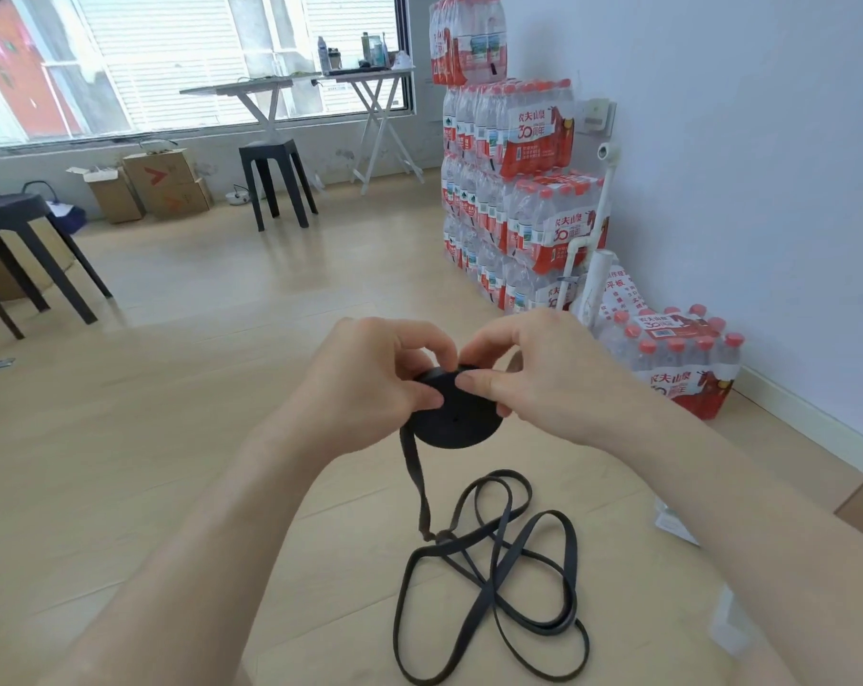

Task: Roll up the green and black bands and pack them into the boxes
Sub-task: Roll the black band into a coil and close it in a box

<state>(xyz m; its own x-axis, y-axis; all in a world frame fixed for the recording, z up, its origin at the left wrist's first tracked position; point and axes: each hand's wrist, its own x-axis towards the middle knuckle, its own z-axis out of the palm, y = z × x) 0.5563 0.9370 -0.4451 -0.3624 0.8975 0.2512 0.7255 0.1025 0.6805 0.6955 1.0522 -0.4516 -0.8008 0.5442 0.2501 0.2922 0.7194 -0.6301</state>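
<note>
Right now both forearms stretch forward and angle inward, so the two hands meet in front of the person, raised above the pale wooden surface [592,487]. The left hand [370,373] has its wrist turned in, its fingers curled over the top of the black band [454,418], and its thumb pressed against the left of the flat face. The right hand [543,368] comes from the other side. Its thumb lies across the upper part of that face and its fingers are bent round the far side, mostly hidden. Between them the hands grip the band, which is wound here into a tight flat disc held on edge, its face towards the person.

From the disc's left rim an unwound tail [414,482] hangs down to the surface. It joins a loose tangle of crossing loops [493,576] that lies below the hands, nearer the person.

Across the room, packs of bottled water [508,190] are stacked against the right wall, and a black stool [276,180] stands by the window.
</note>
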